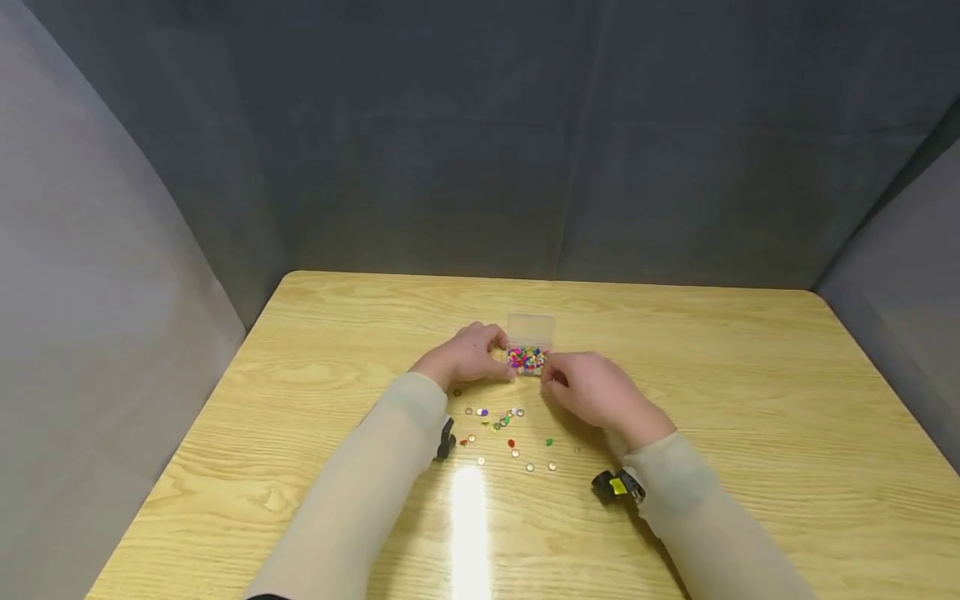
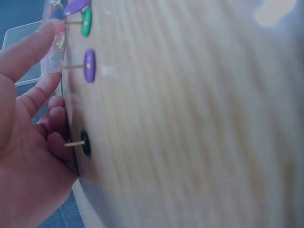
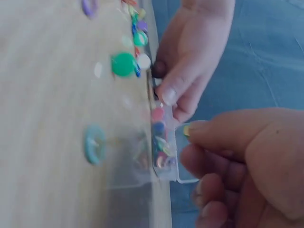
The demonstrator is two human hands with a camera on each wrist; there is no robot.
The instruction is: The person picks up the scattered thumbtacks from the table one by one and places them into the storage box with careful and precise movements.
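A small clear plastic box point(image 1: 528, 359) full of coloured pushpins stands mid-table with its lid point(image 1: 531, 325) tipped back. My left hand point(image 1: 498, 354) grips the box's left side; in the right wrist view its fingers point(image 3: 176, 90) pinch the box point(image 3: 161, 156) at the edge. My right hand point(image 1: 551, 379) hovers at the box's right side, thumb and forefinger point(image 3: 209, 130) pinching a small yellow piece point(image 3: 186, 129), apparently a pushpin. In the left wrist view my left hand point(image 2: 42, 71) touches the box wall point(image 2: 53, 52).
Several loose pushpins point(image 1: 498, 421) lie scattered on the wooden table point(image 1: 750, 417) between my forearms, among them a green one point(image 3: 123, 64), a teal one point(image 3: 94, 145) and a purple one point(image 2: 89, 65). Grey fabric walls close in the table.
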